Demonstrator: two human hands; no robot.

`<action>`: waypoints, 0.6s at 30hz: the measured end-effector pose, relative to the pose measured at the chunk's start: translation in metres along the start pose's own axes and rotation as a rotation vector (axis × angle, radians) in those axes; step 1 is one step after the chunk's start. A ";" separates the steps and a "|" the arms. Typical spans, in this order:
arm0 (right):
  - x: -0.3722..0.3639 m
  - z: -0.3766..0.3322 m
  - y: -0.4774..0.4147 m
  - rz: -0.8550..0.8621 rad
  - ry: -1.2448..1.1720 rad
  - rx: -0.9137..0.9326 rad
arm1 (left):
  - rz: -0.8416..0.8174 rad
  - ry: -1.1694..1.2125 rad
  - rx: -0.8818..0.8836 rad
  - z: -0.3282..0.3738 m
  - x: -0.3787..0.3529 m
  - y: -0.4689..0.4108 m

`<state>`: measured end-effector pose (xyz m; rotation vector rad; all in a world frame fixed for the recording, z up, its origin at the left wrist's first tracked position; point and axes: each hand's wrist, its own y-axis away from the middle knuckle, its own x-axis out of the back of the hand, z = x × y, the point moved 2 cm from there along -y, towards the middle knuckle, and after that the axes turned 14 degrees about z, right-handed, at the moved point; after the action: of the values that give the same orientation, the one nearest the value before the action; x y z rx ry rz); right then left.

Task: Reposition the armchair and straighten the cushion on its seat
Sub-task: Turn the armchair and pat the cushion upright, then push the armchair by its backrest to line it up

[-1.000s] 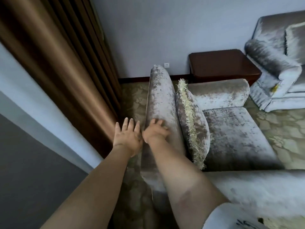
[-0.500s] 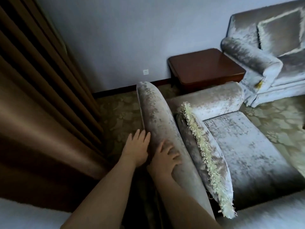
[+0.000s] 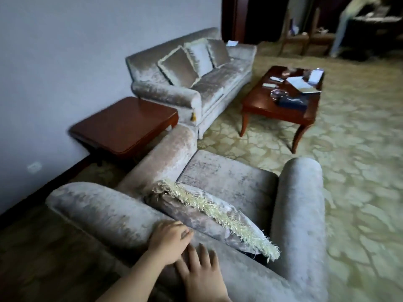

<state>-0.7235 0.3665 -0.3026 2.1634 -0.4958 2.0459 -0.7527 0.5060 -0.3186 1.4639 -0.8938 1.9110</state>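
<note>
While the head camera looks down from behind, the armchair fills the low middle of the picture, with its back near the person and its seat facing out into the room. It stands on the patterned carpet, its far arm close to a dark wooden side table, and a long sofa sits farther off by the wall. The left hand rests on top of the chair's back with its fingers curled over the soft edge, so it is pressing on the fabric, not wrapped around anything. The right hand lies flat and spread open on the back just beside it, holding nothing. The two hands are almost touching. The cushion leans against the inside of the back, on the seat, tilted and running crooked, with its pale fringe pointing up. I think the chair will be big and heavy, and the velvety cover may slide under the palms (it looks smooth and shiny). The padding will squash, so a push should go low and firm into the back, or the hands should take hold of the two fat arms. The carpet may drag at the legs, so short shoves would work best. The cushion looks light and floppy, and I would take it by its corners, not by the thin fringe, which could pull loose.
</note>
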 end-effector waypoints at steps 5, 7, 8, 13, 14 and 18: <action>0.005 -0.002 0.017 0.101 0.106 -0.234 | 0.070 -0.028 -0.279 -0.014 0.019 0.024; 0.007 -0.004 0.024 0.146 0.119 -0.356 | 0.101 0.024 -0.331 -0.022 0.026 0.031; 0.006 -0.004 0.028 0.159 0.107 -0.420 | 0.101 0.040 -0.342 -0.025 0.026 0.032; -0.003 0.000 0.040 0.273 0.080 -0.509 | 0.210 0.131 -0.336 -0.034 0.018 0.033; -0.005 0.000 0.040 0.222 0.041 -0.515 | 0.230 0.145 -0.340 -0.034 0.017 0.034; -0.014 0.000 0.043 0.095 -0.015 -0.534 | 0.240 0.159 -0.327 -0.034 0.019 0.039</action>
<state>-0.7375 0.3283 -0.3224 1.8587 -1.0276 1.6810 -0.8078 0.5093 -0.3133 1.0373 -1.2825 1.9039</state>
